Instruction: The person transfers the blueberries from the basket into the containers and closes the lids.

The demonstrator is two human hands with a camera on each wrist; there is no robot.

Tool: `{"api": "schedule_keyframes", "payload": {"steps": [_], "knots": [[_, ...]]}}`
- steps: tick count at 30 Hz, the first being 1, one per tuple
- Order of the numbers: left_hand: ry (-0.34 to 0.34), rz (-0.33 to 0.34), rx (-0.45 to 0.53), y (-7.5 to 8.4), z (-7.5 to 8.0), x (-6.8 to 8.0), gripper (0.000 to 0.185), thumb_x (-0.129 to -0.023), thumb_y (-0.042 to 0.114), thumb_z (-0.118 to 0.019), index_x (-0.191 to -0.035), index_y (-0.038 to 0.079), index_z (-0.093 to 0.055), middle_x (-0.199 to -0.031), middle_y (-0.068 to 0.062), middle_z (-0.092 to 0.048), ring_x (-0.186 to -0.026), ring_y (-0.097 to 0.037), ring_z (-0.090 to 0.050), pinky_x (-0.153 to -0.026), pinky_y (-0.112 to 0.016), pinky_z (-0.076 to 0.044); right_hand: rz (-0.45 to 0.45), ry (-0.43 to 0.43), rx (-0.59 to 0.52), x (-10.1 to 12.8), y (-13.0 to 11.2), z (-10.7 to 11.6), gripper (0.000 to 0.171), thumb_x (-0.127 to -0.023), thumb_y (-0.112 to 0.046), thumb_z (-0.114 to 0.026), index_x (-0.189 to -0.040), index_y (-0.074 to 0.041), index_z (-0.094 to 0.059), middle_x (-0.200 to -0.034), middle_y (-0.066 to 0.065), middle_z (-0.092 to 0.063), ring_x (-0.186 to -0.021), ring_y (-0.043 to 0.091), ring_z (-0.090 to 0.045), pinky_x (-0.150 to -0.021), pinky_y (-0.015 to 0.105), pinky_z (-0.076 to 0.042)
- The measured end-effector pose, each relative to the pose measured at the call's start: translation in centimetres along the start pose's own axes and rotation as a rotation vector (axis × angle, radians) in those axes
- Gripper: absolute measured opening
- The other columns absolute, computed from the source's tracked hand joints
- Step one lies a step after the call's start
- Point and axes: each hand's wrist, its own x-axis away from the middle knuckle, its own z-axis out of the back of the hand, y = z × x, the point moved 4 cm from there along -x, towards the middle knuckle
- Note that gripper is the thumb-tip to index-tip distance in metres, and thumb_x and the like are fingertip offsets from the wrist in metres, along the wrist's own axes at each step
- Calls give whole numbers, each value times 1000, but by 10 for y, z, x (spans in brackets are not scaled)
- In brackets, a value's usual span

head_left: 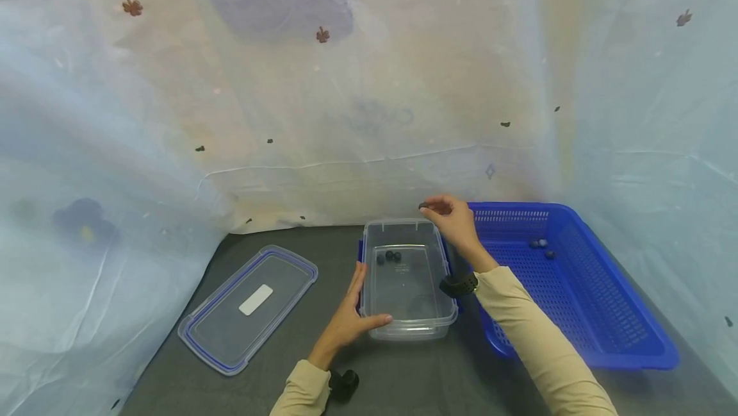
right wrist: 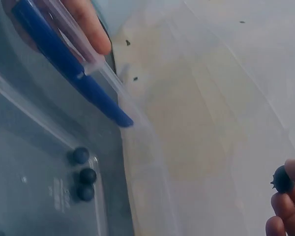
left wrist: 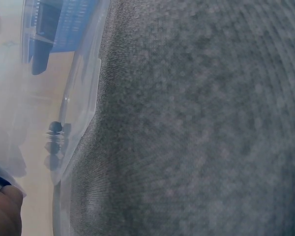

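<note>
My right hand (head_left: 455,227) is raised over the far right corner of a clear plastic container (head_left: 412,324). Between thumb and fingertips it pinches a dark blueberry (right wrist: 283,180), its crown showing in the right wrist view. Three blueberries (right wrist: 87,176) lie together on the container's floor, toward its left side. My left hand (head_left: 346,321) rests against the container's left side near the front, fingers straight along the wall by a blue latch (right wrist: 73,69) and thumb spread over the front corner.
To the right stands a blue perforated basket (head_left: 628,361) with a few blueberries (head_left: 550,254) in it. A clear lid (head_left: 221,323) with a blue seal and white label lies at the left on the dark grey cloth (head_left: 421,381). Behind hangs a pale patterned sheet (head_left: 369,108).
</note>
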Motion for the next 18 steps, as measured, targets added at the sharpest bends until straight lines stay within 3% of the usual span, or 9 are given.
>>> {"api": "schedule_keyframes", "payload": {"steps": [5,8,12,18], "knots": [[2,9,-14,-1,0,0,111,-78,28,-82,-157,13,-6,-161,-9,8,-145,-31,5,-109,-63,-6,-33,-11,-12,3,0,-18,25,-89,-17,-72,-109,-2,-70,-99,14,-69,-94,28,-64,-75,38,-52],[-4,17,-9,-1,1,0,111,-78,24,-82,-156,8,-5,-161,-13,9,-144,-33,6,-109,-63,-5,-40,-35,-43,5,1,-29,24,-89,-15,-72,-109,0,-69,-99,15,-69,-95,30,-63,-81,44,-51],[-11,21,-11,-1,1,-1,112,-78,19,-83,-155,4,-3,-160,-16,10,-143,-37,6,-108,-64,-5,-48,-72,-73,8,6,-43,24,-89,-14,-72,-108,0,-69,-97,13,-69,-94,30,-64,-79,43,-51],[-14,35,-72,1,2,-3,112,-79,33,-81,-157,12,-4,-161,-7,9,-144,-33,4,-109,-64,-10,-97,-87,-40,9,11,-57,22,-87,-16,-74,-105,-3,-72,-93,9,-71,-91,26,-66,-73,39,-52]]}}
